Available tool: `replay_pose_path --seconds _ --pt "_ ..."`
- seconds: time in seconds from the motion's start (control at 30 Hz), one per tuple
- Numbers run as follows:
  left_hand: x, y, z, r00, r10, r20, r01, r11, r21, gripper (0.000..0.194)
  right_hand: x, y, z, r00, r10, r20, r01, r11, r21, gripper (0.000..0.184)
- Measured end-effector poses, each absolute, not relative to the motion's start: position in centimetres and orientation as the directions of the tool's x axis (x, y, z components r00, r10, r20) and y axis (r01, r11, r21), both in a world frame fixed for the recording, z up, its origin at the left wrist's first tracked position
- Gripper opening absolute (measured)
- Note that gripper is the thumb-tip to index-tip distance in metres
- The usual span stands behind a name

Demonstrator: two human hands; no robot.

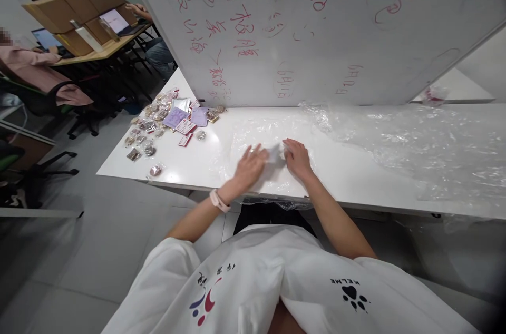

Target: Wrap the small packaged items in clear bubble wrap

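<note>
A small pale item, blurred, is at the centre, just above a see-through plastic sheet on a white table. It is flanked by two bare hands, probably so that it can be steadied from both sides. At one side it is met by the fingers of the left hand, which are bent and smeared by motion; whether they are closed on it cannot be told. The right hand is curled, with its fingertips near the opposite edge; its grip cannot be made out either. A pale band is worn on the left wrist.

The plastic sheet is spread under both hands and hangs over the near edge, perhaps being wider than the table's depth there. To the left, small wrapped packets are scattered loosely, with purple packets and red-and-white cards among them, seemingly grouped within the left arm's reach. To the right, a large crinkled plastic film is spread along the tabletop.

Behind, a whiteboard with red handwriting is stood at the table. Farther left, a person in pink is seated near cardboard boxes.
</note>
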State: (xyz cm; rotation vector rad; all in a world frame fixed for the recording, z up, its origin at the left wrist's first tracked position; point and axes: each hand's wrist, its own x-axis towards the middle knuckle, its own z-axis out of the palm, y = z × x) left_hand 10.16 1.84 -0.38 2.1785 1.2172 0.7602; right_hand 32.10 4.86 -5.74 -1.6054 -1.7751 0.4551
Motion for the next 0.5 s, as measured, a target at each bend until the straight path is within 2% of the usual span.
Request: replay_pose_path --seconds 0.1,0.13,0.2,0.23,0.3,0.33,0.4,0.43,0.47,0.5 --pt "12.9 -1.1 -2.4 0.635 0.752 0.179 0.613 -0.631 0.476 0.057 33.0 5.4 -5.1 0.044 0.974 0.222 0.616 0.148 -0.774 0.046" --pt "12.9 -1.8 -2.3 0.643 0.745 0.178 0.613 -0.64 0.462 0.061 33.4 5.3 -4.6 0.057 0.98 0.191 0.556 0.127 -0.821 0.045" --pt "11.7 -3.4 -1.6 0.599 0.773 0.206 0.599 -0.604 0.526 0.06 34.8 4.0 -3.0 0.108 0.986 0.13 0.418 0.074 -0.905 0.044" --pt "10.7 -4.5 -1.4 0.545 0.807 0.226 0.585 -0.559 0.587 0.054 35.8 2.8 -2.0 0.141 0.983 0.115 0.358 0.057 -0.932 0.044" --pt "8.6 -7.4 -1.6 0.367 0.903 0.224 0.53 -0.401 0.747 0.032 38.1 -1.2 -0.3 0.206 0.974 0.097 0.299 0.032 -0.954 0.041" --pt "7.6 -9.0 -2.2 0.254 0.951 0.176 0.483 -0.283 0.829 0.03 39.5 -3.6 0.1 0.244 0.967 0.077 0.287 0.004 -0.958 0.039" --pt "5.9 -12.0 -4.2 0.016 0.999 -0.034 0.296 0.028 0.955 0.034 41.8 -8.9 -0.2 0.214 0.971 -0.107 0.294 -0.169 -0.941 0.042" --pt "5.3 -13.1 -5.4 -0.068 0.982 -0.177 0.146 0.185 0.972 0.029 42.7 -11.3 -1.1 0.173 0.956 -0.237 0.284 -0.278 -0.918 0.046" --pt "4.8 -13.8 -6.5 -0.116 0.941 -0.319 -0.028 0.318 0.948 0.025 43.2 -13.4 -2.4 0.126 0.926 -0.355 0.278 -0.377 -0.884 0.049" --pt "4.5 -14.1 -7.5 -0.117 0.89 -0.442 -0.197 0.415 0.888 0.029 43.3 -15.1 -3.9 0.089 0.894 -0.439 0.255 -0.447 -0.857 0.05"
